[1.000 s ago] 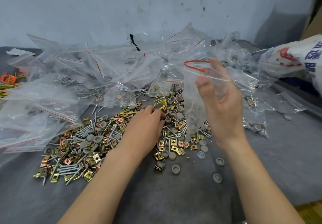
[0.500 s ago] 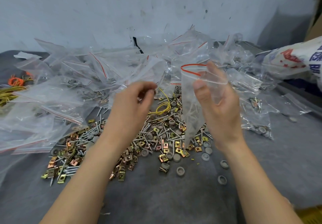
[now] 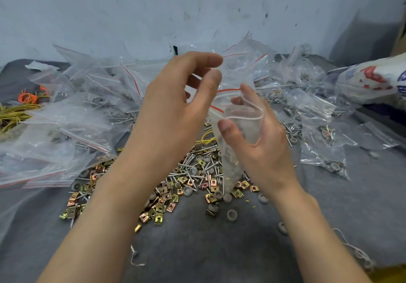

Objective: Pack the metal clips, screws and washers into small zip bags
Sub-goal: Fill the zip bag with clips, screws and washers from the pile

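Observation:
My right hand (image 3: pixel 263 148) grips a small clear zip bag (image 3: pixel 239 128) with a red strip, thumb in front and fingers behind, and holds its mouth open. The bag hangs down to the table, with some small parts dimly visible inside. My left hand (image 3: pixel 180 100) hovers just left of and above the bag's mouth, fingers loosely curled, thumb and forefinger apart, nothing visible between them. Below both hands lies a loose pile of gold and copper metal clips (image 3: pixel 162 205), silver screws (image 3: pixel 197 166) and grey washers (image 3: pixel 231 214) on the grey cloth.
A heap of clear zip bags (image 3: pixel 72 115) fills the left and back of the grey table (image 3: pixel 197 249), with more at the right (image 3: pixel 323 157). Yellow and orange rubber bands (image 3: pixel 22 104) lie far left. A white printed sack (image 3: pixel 373 78) sits right, and a wall stands close behind.
My left hand has risen from the pile of parts to the bag's mouth, and its pinching fingers have spread apart. My right hand kept hold of the bag.

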Tool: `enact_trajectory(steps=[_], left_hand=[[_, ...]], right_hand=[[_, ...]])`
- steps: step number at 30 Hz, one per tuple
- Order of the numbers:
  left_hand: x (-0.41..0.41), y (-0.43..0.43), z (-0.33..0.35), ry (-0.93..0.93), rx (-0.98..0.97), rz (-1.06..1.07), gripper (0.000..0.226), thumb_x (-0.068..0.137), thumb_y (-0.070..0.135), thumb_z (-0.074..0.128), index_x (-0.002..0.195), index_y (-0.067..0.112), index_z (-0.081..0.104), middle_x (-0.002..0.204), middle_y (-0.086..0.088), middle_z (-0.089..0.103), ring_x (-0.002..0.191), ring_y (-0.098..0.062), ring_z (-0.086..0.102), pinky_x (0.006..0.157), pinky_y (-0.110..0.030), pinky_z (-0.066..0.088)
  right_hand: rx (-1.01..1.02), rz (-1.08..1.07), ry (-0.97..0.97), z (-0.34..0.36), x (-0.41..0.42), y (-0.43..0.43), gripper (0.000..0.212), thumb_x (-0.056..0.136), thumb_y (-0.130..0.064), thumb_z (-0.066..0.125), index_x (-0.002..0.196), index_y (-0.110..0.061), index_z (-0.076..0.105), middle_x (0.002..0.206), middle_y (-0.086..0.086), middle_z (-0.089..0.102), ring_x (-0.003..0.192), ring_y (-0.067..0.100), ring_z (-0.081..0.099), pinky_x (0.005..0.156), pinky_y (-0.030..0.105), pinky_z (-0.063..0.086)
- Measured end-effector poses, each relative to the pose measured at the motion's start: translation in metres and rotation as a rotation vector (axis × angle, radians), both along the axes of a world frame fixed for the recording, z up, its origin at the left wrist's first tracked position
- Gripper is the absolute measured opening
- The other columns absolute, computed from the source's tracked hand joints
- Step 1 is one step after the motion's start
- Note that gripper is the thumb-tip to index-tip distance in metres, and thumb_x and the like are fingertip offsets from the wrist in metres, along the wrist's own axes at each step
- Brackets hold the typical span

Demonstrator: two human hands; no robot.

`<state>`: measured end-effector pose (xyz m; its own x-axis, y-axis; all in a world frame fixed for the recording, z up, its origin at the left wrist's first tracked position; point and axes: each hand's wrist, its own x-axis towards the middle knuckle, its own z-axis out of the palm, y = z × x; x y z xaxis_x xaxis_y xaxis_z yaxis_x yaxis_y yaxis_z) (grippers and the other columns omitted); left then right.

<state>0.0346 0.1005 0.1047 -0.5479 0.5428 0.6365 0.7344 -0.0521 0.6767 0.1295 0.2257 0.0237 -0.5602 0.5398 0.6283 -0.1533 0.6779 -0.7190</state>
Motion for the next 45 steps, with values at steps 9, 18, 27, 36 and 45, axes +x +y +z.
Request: enact_trajectory(steps=[9,18,27,36,45], left_hand=[[-0.022,-0.005,-0.017,-0.040,-0.043,0.071,0.020,0.101,0.031,0.052,0.118,0.027,0.063,0.108,0.010,0.063,0.087,0.007,0.057,0.069,-0.005,0.040],[-0.022,-0.001,-0.057,-0.162,-0.299,-0.154,0.023,0.100,0.033,0.052,0.121,0.034,0.060,0.105,0.017,0.063,0.089,0.005,0.062,0.070,-0.010,0.046],[-0.010,0.000,-0.038,-0.080,-0.214,-0.234,0.029,0.095,0.008,0.052,0.103,0.030,0.069,0.126,0.014,0.051,0.100,-0.002,0.061,0.081,-0.024,0.052],[-0.016,-0.025,-0.044,0.107,-0.306,-0.150,0.018,0.092,0.015,0.054,0.094,0.024,0.070,0.101,0.009,0.061,0.095,-0.008,0.059,0.076,-0.017,0.042],[-0.039,-0.073,-0.071,0.030,-0.223,0.062,0.020,0.094,0.023,0.049,0.099,0.034,0.066,0.097,0.019,0.062,0.091,0.000,0.060,0.072,-0.009,0.040]], right_hand=[[-0.097,-0.069,0.074,0.001,0.003,0.011,0.080,0.083,-0.067,0.061,0.149,-0.024,0.049,0.126,-0.025,0.062,0.122,-0.006,0.057,0.098,0.007,0.039],[-0.058,-0.155,0.110,0.002,0.009,0.020,0.079,0.087,-0.069,0.061,0.152,-0.034,0.036,0.121,-0.013,0.070,0.118,-0.010,0.059,0.092,0.002,0.037],[0.123,-0.102,-0.119,-0.002,0.005,0.005,0.084,0.086,-0.061,0.060,0.156,-0.031,0.026,0.139,-0.006,0.061,0.130,0.005,0.055,0.104,0.035,0.049],[0.018,0.003,-0.192,-0.007,-0.020,-0.009,0.106,0.065,-0.070,0.068,0.150,-0.055,0.005,0.153,-0.007,0.046,0.138,0.006,0.046,0.110,0.039,0.044],[0.190,0.035,-0.343,-0.024,-0.041,-0.027,0.101,0.084,-0.050,0.074,0.158,-0.043,0.005,0.147,-0.009,0.043,0.130,0.013,0.047,0.091,0.028,0.036]])
